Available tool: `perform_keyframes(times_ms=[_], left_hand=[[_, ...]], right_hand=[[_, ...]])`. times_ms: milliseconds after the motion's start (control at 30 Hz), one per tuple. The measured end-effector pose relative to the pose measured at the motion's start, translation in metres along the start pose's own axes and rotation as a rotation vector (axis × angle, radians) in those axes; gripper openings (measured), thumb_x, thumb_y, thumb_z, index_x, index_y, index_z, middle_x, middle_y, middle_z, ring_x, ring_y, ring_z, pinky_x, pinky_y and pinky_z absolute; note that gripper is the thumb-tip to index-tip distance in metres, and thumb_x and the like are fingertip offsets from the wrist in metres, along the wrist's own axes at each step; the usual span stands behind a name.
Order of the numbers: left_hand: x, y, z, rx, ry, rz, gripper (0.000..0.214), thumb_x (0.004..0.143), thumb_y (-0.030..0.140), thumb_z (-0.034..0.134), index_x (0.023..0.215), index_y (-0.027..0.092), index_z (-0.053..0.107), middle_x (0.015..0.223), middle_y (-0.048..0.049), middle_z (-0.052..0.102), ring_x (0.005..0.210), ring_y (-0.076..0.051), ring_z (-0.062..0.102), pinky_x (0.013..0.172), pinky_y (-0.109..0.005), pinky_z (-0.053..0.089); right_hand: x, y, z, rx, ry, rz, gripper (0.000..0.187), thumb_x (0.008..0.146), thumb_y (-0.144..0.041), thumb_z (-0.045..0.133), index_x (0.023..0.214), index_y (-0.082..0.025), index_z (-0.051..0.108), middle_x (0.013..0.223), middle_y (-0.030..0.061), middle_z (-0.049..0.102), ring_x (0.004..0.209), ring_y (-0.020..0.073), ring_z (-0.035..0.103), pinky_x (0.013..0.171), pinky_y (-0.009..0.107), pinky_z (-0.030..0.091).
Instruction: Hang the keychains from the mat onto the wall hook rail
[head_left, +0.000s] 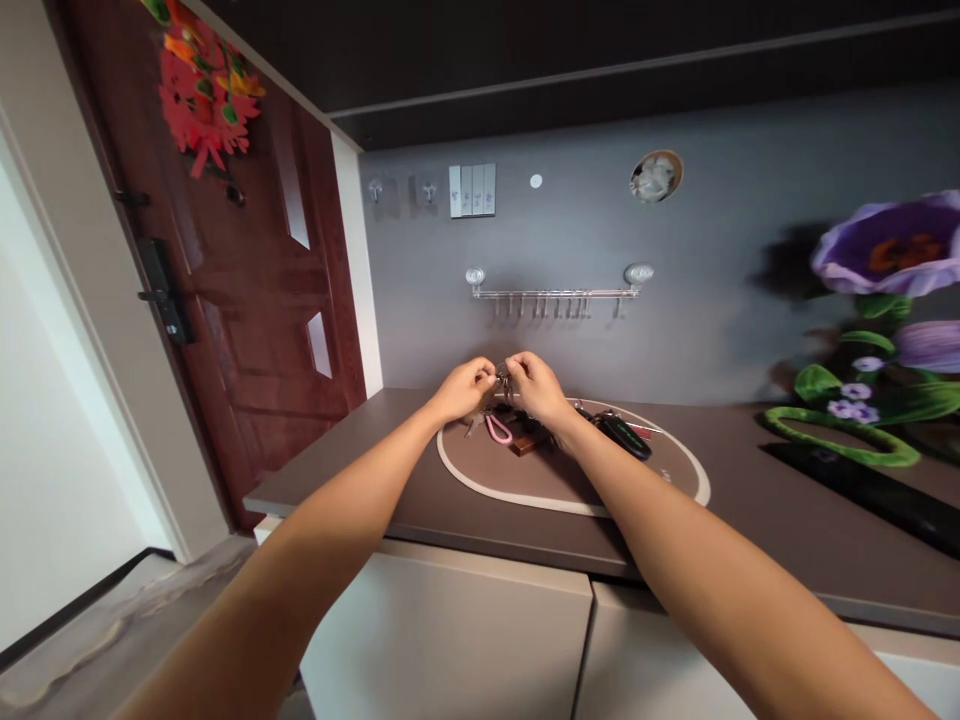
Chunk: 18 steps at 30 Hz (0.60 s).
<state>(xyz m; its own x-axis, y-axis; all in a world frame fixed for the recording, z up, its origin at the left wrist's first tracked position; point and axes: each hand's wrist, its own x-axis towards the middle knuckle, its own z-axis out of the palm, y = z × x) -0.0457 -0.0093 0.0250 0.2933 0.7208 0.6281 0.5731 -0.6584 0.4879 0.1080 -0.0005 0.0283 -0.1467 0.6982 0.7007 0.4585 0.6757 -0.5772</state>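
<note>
My left hand (466, 390) and my right hand (537, 386) meet above the brown oval mat (540, 497), fingertips pinched close together. Between them is a small bunch of keys (503, 377) on a ring, gripped from both sides; the fingers partly hide it. Below my left hand lie a pink loop strap (498, 430) and a silver key (474, 425) on the mat. A brown block-like piece (527, 443) rests under my right hand. To the right of that wrist is a black oval case (624, 437) with green marks, beside a red item (640, 432).
Behind the hands, a clear hook rail (555, 294) is fixed to the grey wall by suction cups. Overhead runs a dark cabinet (600, 60). Purple plush flowers (892, 250) and a long black object (870, 485) occupy the right. A red-brown door (247, 300) is at left.
</note>
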Motion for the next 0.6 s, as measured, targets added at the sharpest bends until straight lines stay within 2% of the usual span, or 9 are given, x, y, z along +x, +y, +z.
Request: perform_keyframes(times_ms=[233,433,600], left_hand=[[0.0005,0.0038,0.0004,-0.222,-0.009,-0.014,0.023,0.08,0.03,0.045,0.095,0.017,0.055,0.092,-0.0025,0.061,0.08,-0.012,0.056,0.074,-0.024,0.043],[0.0018,0.0076,0.0017,-0.265,0.053,-0.033,0.024,0.078,0.036,0.048,0.078,0.015,0.058,0.074,-0.001,0.06,0.071,-0.012,0.054,0.069,-0.023,0.042],[0.0043,0.0081,0.0013,-0.431,0.144,-0.103,0.02,0.076,0.034,0.05,0.073,0.014,0.055,0.069,0.0,0.058,0.066,-0.011,0.053,0.066,-0.023,0.041]], right_hand=[[0.0002,-0.0023,-0.0036,-0.026,0.028,-0.013,0.022,0.081,-0.034,0.04,0.075,-0.017,0.054,0.073,0.0024,0.058,0.073,0.0136,0.052,0.069,0.025,0.039],[-0.0035,-0.0053,-0.0031,0.051,0.007,0.002,0.021,0.078,-0.036,0.046,0.078,-0.018,0.055,0.074,0.0011,0.059,0.068,0.0125,0.053,0.067,0.025,0.04],[-0.0067,-0.0065,0.0002,0.237,-0.012,0.11,0.026,0.075,-0.041,0.05,0.08,-0.017,0.055,0.075,0.001,0.058,0.07,0.0119,0.053,0.07,0.025,0.042]])
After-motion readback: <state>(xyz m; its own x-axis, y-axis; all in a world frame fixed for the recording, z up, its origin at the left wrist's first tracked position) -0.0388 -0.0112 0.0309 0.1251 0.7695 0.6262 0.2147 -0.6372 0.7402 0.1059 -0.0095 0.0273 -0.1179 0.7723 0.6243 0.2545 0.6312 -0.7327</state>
